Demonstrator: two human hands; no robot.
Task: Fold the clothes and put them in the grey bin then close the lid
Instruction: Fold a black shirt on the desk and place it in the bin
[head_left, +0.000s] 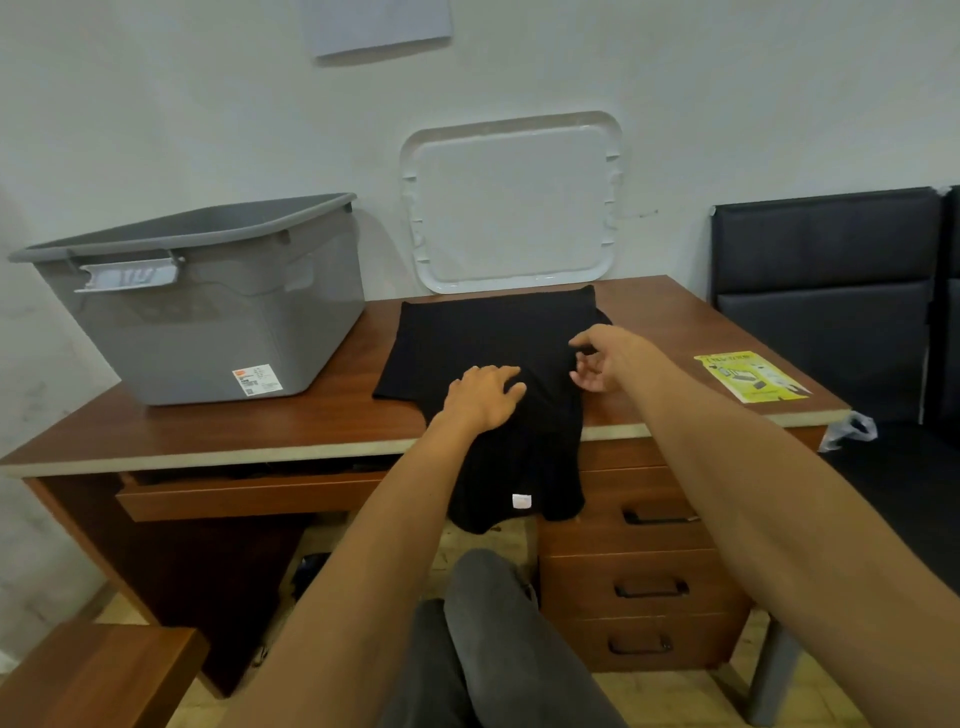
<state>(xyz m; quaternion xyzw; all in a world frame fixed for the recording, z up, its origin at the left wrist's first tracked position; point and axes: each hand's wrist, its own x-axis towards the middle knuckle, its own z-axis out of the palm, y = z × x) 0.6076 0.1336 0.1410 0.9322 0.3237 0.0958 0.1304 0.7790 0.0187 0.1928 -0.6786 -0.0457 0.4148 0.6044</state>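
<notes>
Nearest, the person's legs (483, 634) in grey trousers are crossed in front of the wooden desk (260, 421), both bare forearms stretched out over them. A black garment (483, 332) lies spread on the middle of the desktop. Its near part spills over the front edge and hangs in front of the drawers (649, 587), with a small white tag (521, 500) showing near the bottom. The left hand (485, 397) lies flat on the cloth near the desk edge, fingers straight and spread, pressing down. The right hand (602, 358) is at the garment's right edge, thumb and fingers curved with a gap between them. Dark cloth shows in that gap, but I cannot tell whether it is gripped or only touched.

Right of the garment a yellow leaflet (750, 376) lies flat on the desk. On the left end stands the grey bin (208, 322), open, well apart from the garment. Behind the garment its white lid (514, 202) leans upright against the wall. A black padded seat (826, 291) stands beyond the desk's right end
</notes>
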